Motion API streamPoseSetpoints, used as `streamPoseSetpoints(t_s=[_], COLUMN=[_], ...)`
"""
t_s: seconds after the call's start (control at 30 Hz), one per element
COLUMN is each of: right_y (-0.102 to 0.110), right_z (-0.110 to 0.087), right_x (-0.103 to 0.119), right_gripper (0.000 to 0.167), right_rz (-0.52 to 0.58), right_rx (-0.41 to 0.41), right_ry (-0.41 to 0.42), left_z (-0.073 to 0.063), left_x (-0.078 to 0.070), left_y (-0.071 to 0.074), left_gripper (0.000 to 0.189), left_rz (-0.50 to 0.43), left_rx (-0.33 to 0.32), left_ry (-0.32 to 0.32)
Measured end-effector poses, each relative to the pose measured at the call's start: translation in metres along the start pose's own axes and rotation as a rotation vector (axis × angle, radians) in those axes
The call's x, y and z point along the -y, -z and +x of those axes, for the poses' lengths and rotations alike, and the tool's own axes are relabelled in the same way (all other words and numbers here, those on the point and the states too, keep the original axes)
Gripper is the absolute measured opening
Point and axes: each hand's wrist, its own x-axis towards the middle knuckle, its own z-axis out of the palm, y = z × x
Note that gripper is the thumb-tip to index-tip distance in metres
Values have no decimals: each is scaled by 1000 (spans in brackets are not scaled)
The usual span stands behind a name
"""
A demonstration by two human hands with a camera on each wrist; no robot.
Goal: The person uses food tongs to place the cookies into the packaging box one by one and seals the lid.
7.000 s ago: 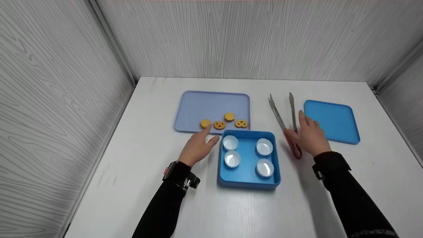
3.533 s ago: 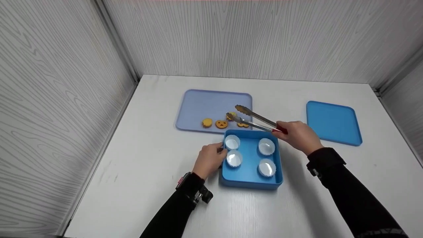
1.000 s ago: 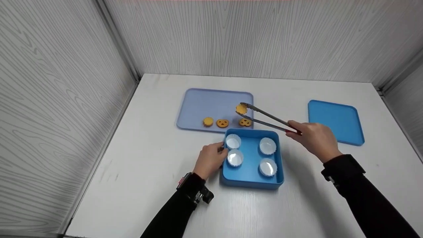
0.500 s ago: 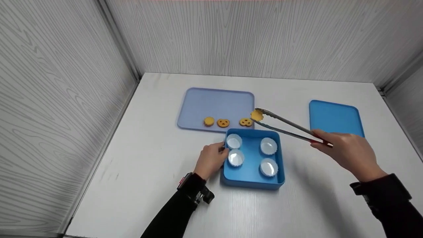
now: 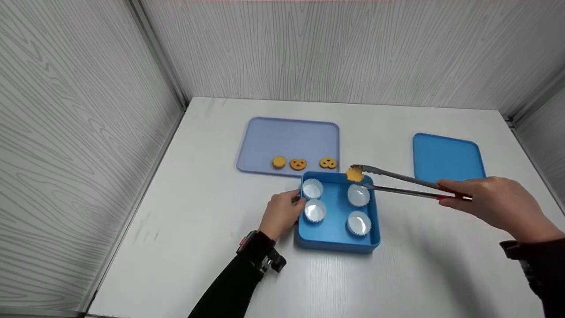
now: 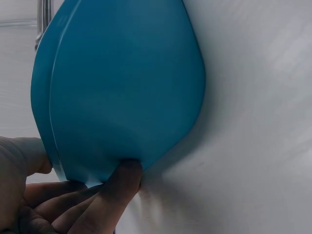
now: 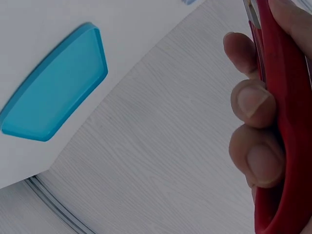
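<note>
- Metal tongs with red handles [image 5: 404,178]: we find them in the right hand [image 5: 499,205], its fingers and thumb curled round the handles; the arms reach leftward over the box.
- Yellow scalloped piece [image 5: 354,174]: pinched between the tongs' tips, above the box's far edge near its far right corner.
- Deep blue rounded-square box [image 5: 333,248]: near the middle of the white table [image 5: 198,198]; it covers our view of the lavender tray's near right corner.
- Left hand [image 5: 281,212]: fingers bent, gripping the box's left wall, thumb at the rim.
- White fluted cups [image 5: 359,224], four: two near the box's left edge, two near its right; the tongs partly cover the far right one.
- Flat lavender rectangular tray [image 5: 287,137]: in the table's far half, left of centre.
- Round yellow piece [image 5: 278,162], with two orange-brown pretzel-shaped pieces [image 5: 298,161]: lying along that tray's near edge, one pretzel by the right corner.
- Flat bright-blue tray [image 5: 448,154]: towards the table's far right corner, its near edge partly behind the right hand.
- Grey wood-grain panels [image 5: 331,53]: we note these enclosing the table's far, left and right edges.
</note>
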Motion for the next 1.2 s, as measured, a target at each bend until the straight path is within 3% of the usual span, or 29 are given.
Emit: streamPoseSetpoints(t_s=[0.27, 0.4, 0.83, 1.2], right_y=[14, 17, 14, 26], right_z=[-4, -6, -3, 11], right_x=[-1, -3, -2, 9], right_gripper=[29, 31, 28, 29], right_rz=[15, 19, 4, -120], right_rx=[141, 205, 119, 148], right_ry=[-44, -72, 59, 149], left_z=[1, 0, 0, 1], left_x=[0, 0, -1, -2], left_y=[0, 0, -1, -1], left_gripper=[42, 43, 44, 44], left_rz=[2, -11, 1, -5], left_rx=[0, 4, 9, 15], left_ry=[5, 5, 39, 42])
